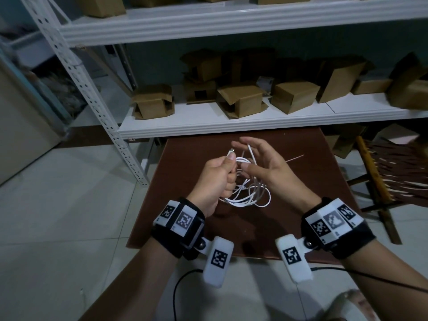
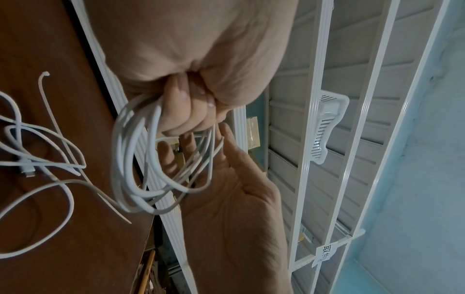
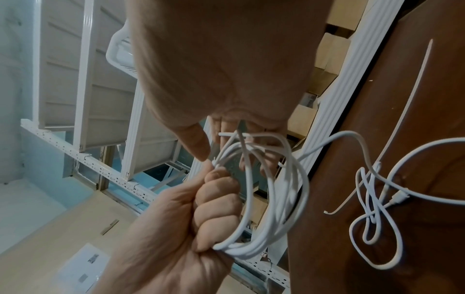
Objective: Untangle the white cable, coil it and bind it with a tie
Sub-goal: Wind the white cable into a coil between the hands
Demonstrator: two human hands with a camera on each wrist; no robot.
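Wrist bands [image 1: 178, 220] with printed markers closest to the lens, one on each forearm. Beyond them, left hand [image 1: 214, 176] clenched in a fist around several loops of the white cable [image 1: 251, 195], thumb on top pinning one plug [image 1: 231, 154] upright above the knuckles; probably held that way so the finished turns stay stacked and the end does not slip back into the bundle. Right hand [image 1: 266, 161] spread, palm facing left, fingers [image 1: 245, 142] straight and relaxed, strands running across the palm; not gripping, seemingly guiding the next turn around.

Rest of cable not yet wound: loose snarl lying on the brown table [image 1: 324, 181] just below and between the hands, second plug [image 3: 398, 198] inside that snarl, one strand rising from it to the held coil. Untangling apparently unfinished; coiling partly done.

Thin pale tie [image 1: 294, 158] flat on the table, just right of the right hand, untouched, within easy reach for binding later.

Behind the table, white shelf [image 1: 231, 126] with cardboard boxes [image 1: 294, 95].
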